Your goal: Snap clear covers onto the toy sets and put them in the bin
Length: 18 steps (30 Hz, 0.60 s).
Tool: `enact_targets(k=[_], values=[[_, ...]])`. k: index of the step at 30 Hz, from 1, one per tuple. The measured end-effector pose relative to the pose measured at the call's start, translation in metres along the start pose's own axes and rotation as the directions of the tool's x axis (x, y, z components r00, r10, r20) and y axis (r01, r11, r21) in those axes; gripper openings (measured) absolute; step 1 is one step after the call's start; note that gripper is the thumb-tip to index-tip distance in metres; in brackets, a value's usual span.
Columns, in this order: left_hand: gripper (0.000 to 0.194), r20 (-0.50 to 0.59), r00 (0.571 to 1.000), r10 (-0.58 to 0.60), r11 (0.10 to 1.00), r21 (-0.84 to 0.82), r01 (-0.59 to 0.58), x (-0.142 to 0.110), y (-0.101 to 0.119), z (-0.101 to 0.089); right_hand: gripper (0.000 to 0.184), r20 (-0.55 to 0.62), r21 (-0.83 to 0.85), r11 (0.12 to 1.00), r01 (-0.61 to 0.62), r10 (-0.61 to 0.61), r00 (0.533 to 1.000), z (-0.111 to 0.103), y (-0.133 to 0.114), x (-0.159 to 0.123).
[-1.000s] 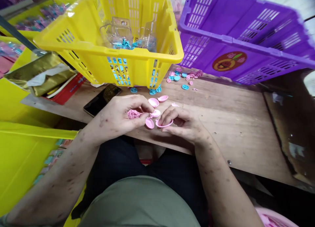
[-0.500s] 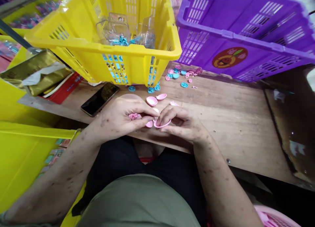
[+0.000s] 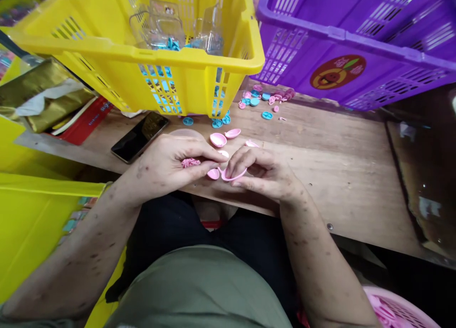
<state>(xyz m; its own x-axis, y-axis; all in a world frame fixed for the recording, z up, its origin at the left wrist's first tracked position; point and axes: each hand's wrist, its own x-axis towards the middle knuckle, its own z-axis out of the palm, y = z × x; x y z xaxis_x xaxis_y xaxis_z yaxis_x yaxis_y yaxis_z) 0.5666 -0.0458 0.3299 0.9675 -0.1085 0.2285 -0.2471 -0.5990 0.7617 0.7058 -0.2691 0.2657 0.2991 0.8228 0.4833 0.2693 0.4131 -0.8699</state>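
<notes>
My right hand (image 3: 265, 173) holds a pink oval shell-shaped plastic piece (image 3: 232, 177) between thumb and fingers, with fingertips inside its hollow. My left hand (image 3: 169, 161) is closed in a pinch just left of it; whatever is between the fingertips is too small to make out. Below those fingertips shows a smaller pink cup-shaped piece (image 3: 213, 174); I cannot tell whether it joins the held one. Small pink parts (image 3: 190, 163) lie partly hidden by my left hand. Beyond the hands are a pink oval cup (image 3: 218, 139), another pink cup (image 3: 232, 133) and a white piece (image 3: 224, 154).
A yellow crate (image 3: 171, 57) with clear plastic packaging and blue parts stands behind, beside a purple crate (image 3: 299, 48). A phone (image 3: 138, 136) lies left, near a gold tissue pack (image 3: 50, 98). Loose blue and pink parts (image 3: 254, 101) lie near the crates.
The view has shifted slightly. My left fingertips have drawn a little left, away from my right fingers. My right hand still holds the pink shell-shaped piece.
</notes>
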Motion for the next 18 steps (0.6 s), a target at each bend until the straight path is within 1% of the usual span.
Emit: enact_targets(k=[5, 9, 12, 15, 18], values=[[0.017, -0.013, 0.999, -0.035, 0.999, 0.008, 0.036, -0.001, -0.001, 0.004, 0.014, 0.007, 0.008, 1.000, -0.022, 0.022, 1.000, 0.000, 0.000, -0.001], [0.013, -0.005, 0.999, -0.033, 0.999, -0.019, 0.032, 0.000, 0.003, 0.003, 0.011, -0.001, 0.038, 0.999, -0.011, 0.011, 1.000, 0.002, 0.000, -0.001], [0.013, -0.007, 0.999, -0.035, 0.999, 0.001, 0.035, 0.000, 0.005, 0.003, 0.014, -0.041, 0.031, 0.999, -0.014, 0.015, 0.999, 0.003, 0.001, -0.003], [0.013, -0.039, 0.998, -0.039, 0.999, 0.034, 0.041, -0.003, 0.004, 0.008, 0.021, -0.098, 0.011, 0.999, -0.050, 0.051, 0.994, 0.003, 0.001, -0.004], [0.012, -0.061, 0.998, 0.013, 1.000, 0.018, -0.012, -0.007, 0.001, 0.017, 0.019, -0.113, 0.001, 0.999, -0.051, 0.051, 0.992, 0.003, -0.001, -0.003]])
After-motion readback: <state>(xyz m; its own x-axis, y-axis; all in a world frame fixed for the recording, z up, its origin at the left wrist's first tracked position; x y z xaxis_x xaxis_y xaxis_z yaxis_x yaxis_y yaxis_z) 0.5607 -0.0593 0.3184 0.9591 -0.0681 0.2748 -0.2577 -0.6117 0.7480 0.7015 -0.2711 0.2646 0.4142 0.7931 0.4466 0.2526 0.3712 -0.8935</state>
